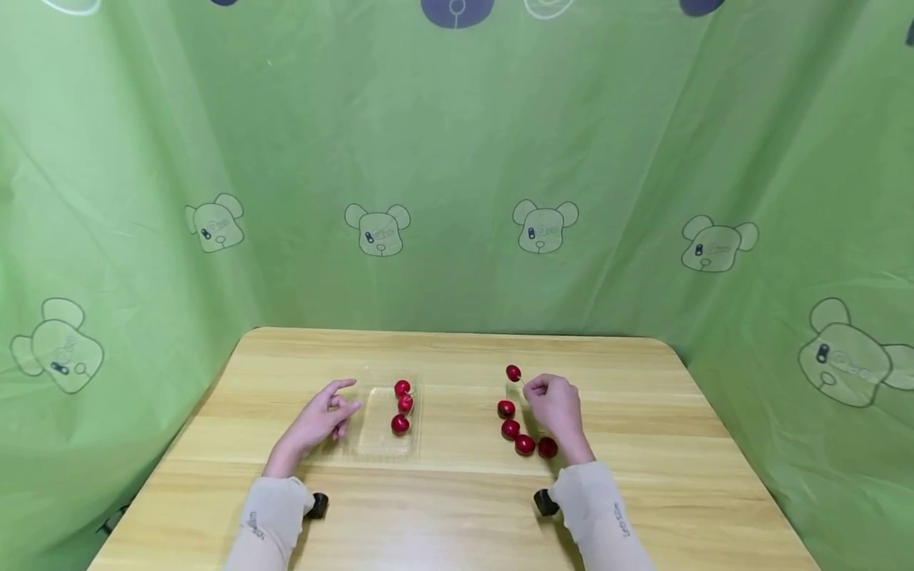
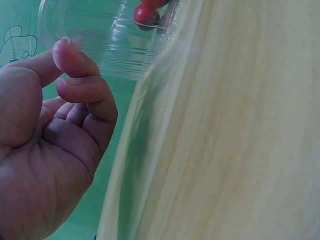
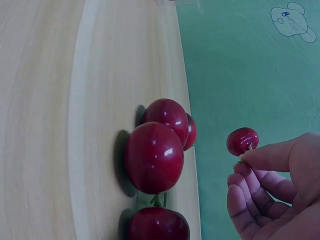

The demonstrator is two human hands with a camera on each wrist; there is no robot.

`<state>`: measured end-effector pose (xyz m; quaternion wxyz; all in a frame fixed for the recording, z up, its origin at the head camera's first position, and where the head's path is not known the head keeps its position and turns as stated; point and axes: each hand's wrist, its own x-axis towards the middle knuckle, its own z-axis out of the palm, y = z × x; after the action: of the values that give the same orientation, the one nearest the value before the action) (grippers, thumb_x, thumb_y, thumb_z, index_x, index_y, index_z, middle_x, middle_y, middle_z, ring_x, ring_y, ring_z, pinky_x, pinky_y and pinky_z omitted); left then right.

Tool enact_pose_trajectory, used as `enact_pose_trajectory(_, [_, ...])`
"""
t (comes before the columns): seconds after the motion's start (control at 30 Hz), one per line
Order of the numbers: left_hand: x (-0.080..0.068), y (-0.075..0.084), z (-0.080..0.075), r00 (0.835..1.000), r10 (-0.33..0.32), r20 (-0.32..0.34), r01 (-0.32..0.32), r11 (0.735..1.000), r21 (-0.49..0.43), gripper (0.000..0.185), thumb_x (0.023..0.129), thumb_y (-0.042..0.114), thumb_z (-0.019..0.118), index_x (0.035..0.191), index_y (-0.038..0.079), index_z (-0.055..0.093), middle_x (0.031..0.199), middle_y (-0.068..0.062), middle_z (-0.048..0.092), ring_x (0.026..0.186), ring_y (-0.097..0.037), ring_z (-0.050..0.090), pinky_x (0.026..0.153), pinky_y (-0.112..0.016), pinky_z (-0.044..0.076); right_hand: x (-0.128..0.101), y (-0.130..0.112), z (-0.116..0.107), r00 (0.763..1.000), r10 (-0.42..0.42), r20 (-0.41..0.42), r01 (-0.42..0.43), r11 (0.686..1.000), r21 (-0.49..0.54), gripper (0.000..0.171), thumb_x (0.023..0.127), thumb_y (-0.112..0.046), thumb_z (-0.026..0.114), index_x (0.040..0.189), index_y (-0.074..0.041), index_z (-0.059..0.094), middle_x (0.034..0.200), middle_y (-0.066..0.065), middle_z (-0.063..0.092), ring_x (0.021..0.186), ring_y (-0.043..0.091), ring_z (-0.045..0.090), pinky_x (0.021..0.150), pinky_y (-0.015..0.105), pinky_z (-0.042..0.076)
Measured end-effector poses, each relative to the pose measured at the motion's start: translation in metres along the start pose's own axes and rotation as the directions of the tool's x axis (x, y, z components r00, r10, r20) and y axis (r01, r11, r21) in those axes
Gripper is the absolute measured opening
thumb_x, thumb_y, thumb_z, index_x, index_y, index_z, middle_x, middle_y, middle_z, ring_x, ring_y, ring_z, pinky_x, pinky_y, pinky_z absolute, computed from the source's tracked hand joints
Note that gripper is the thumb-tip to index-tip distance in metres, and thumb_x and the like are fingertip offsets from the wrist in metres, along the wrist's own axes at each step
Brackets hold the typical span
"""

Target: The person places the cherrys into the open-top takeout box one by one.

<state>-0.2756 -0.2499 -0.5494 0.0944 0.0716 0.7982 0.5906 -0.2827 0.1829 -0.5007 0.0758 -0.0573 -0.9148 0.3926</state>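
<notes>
The right hand [image 1: 555,406] pinches the stem of one red cherry [image 1: 512,372] and holds it up above the table [image 1: 643,444] near four loose cherries [image 1: 524,444], while the left hand [image 1: 319,421] rests with loose fingers beside the clear tray [image 1: 382,444].

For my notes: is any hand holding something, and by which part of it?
The right hand pinches one cherry by its stem, lifted off the table. The left hand holds nothing, beside the clear tray.
</notes>
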Motion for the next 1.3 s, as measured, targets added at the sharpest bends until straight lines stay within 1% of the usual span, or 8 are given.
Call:
enact_pose_trajectory(0.13, [-0.001, 0.002, 0.000, 1.000, 0.003, -0.010, -0.003, 1.000, -0.008, 0.068, 0.102, 0.024, 0.067, 0.158, 0.004, 0.034, 0.087, -0.015, 0.062, 0.059, -0.013, 0.056, 0.052, -0.024, 0.049, 0.001, 0.000, 0.002, 1.000, -0.026, -0.003, 0.026, 1.000, -0.002, 0.015, 0.094, -0.011, 0.067, 0.100, -0.001, 0.076, 0.091, 0.012, 0.073, 0.080, 0.023, 0.065, 0.074, 0.033, 0.054])
enact_pose_trajectory(0.33, [0.000, 0.000, -0.001, 1.000, 0.012, 0.001, -0.012, 1.000, -0.012, 0.068, 0.103, 0.022, 0.066, 0.158, 0.000, 0.032, 0.087, -0.013, 0.062, 0.059, -0.012, 0.056, 0.052, -0.024, 0.049, 0.000, -0.001, 0.006, 0.999, -0.041, 0.007, 0.041, 0.999, 0.001, 0.013, 0.095, -0.011, 0.068, 0.100, -0.002, 0.076, 0.092, 0.011, 0.073, 0.082, 0.022, 0.066, 0.075, 0.034, 0.055])
enact_pose_trajectory(0.6, [-0.001, 0.001, 0.001, 1.000, -0.010, -0.003, 0.010, 1.000, -0.021, 0.066, 0.103, 0.020, 0.065, 0.158, 0.003, 0.033, 0.089, -0.013, 0.062, 0.060, -0.012, 0.056, 0.052, -0.023, 0.049, -0.002, -0.012, 0.012, 0.998, -0.062, 0.025, 0.062, 0.998, 0.008, 0.011, 0.094, -0.011, 0.069, 0.098, -0.003, 0.076, 0.087, 0.009, 0.072, 0.076, 0.019, 0.063, 0.071, 0.030, 0.053])
enact_pose_trajectory(0.7, [-0.001, 0.001, 0.001, 1.000, -0.009, -0.001, 0.009, 1.000, -0.026, 0.067, 0.102, 0.021, 0.066, 0.158, 0.003, 0.033, 0.089, -0.014, 0.061, 0.060, -0.013, 0.056, 0.053, -0.023, 0.049, -0.004, -0.016, 0.015, 0.997, -0.069, 0.031, 0.069, 0.998, 0.010, 0.011, 0.094, -0.011, 0.069, 0.097, -0.003, 0.076, 0.086, 0.008, 0.072, 0.074, 0.018, 0.062, 0.069, 0.029, 0.052])
enact_pose_trajectory(0.83, [-0.001, -0.001, 0.001, 1.000, -0.010, 0.003, 0.010, 0.999, -0.035, 0.068, 0.102, 0.021, 0.067, 0.158, 0.004, 0.033, 0.090, -0.014, 0.062, 0.060, -0.013, 0.056, 0.053, -0.023, 0.049, -0.005, -0.019, 0.020, 0.996, -0.086, 0.038, 0.086, 0.996, 0.008, 0.010, 0.093, -0.010, 0.068, 0.095, -0.005, 0.077, 0.084, 0.006, 0.072, 0.073, 0.016, 0.061, 0.072, 0.030, 0.053])
enact_pose_trajectory(1.0, [0.000, -0.001, 0.000, 1.000, -0.004, 0.003, 0.005, 1.000, -0.030, 0.068, 0.102, 0.021, 0.066, 0.158, 0.004, 0.032, 0.090, -0.014, 0.061, 0.061, -0.013, 0.056, 0.053, -0.023, 0.049, -0.008, -0.023, 0.026, 0.992, -0.110, 0.056, 0.109, 0.994, 0.025, 0.009, 0.094, -0.010, 0.069, 0.093, -0.006, 0.077, 0.082, 0.005, 0.072, 0.071, 0.015, 0.061, 0.071, 0.030, 0.054])
enact_pose_trajectory(1.17, [0.001, -0.001, 0.000, 1.000, 0.008, -0.003, -0.008, 1.000, -0.022, 0.067, 0.102, 0.020, 0.066, 0.158, 0.004, 0.033, 0.090, -0.012, 0.062, 0.060, -0.013, 0.056, 0.053, -0.023, 0.049, -0.009, -0.027, 0.030, 0.985, -0.155, 0.071, 0.152, 0.987, 0.041, 0.007, 0.094, -0.011, 0.072, 0.092, -0.006, 0.077, 0.082, 0.003, 0.072, 0.073, 0.013, 0.063, 0.071, 0.029, 0.054])
enact_pose_trajectory(1.3, [0.002, -0.001, 0.000, 1.000, 0.014, -0.002, -0.014, 1.000, -0.016, 0.066, 0.102, 0.021, 0.066, 0.158, 0.004, 0.034, 0.089, -0.012, 0.062, 0.060, -0.012, 0.056, 0.053, -0.023, 0.049, -0.011, -0.030, 0.033, 0.980, -0.174, 0.101, 0.167, 0.983, 0.076, 0.006, 0.094, -0.011, 0.073, 0.093, -0.006, 0.076, 0.083, 0.003, 0.071, 0.074, 0.013, 0.062, 0.070, 0.029, 0.054])
